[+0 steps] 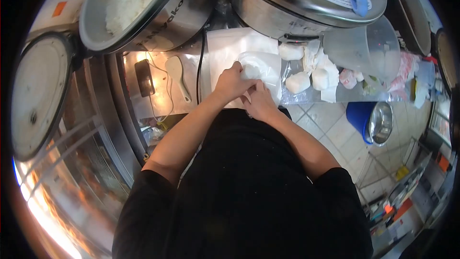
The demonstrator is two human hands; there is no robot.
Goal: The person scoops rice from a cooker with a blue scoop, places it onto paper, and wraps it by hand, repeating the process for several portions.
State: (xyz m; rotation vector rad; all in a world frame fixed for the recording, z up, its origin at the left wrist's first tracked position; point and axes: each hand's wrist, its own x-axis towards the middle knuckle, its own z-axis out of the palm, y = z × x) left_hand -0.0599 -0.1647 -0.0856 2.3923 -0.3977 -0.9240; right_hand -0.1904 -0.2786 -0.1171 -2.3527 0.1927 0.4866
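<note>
White paper sheets (225,48) lie on the steel counter in front of me. On them is a translucent white wrapper (265,67) with a white lump in it. My left hand (233,84) is at the wrapper's near left edge, its fingers closed on it. Close beside it, my right hand (260,101) pinches the wrapper's near edge, and the fingertips of both hands almost meet. What lies beneath the fingers is hidden. Right of the sheets sit several white wrapped bundles (298,82).
A rice cooker full of white rice (134,0) stands at the back left, a lidded cooker (297,0) behind the sheets. A rice paddle (175,69), a phone (144,78) and cables lie left. At right are a clear plastic tub (364,50) and a blue bucket (359,117).
</note>
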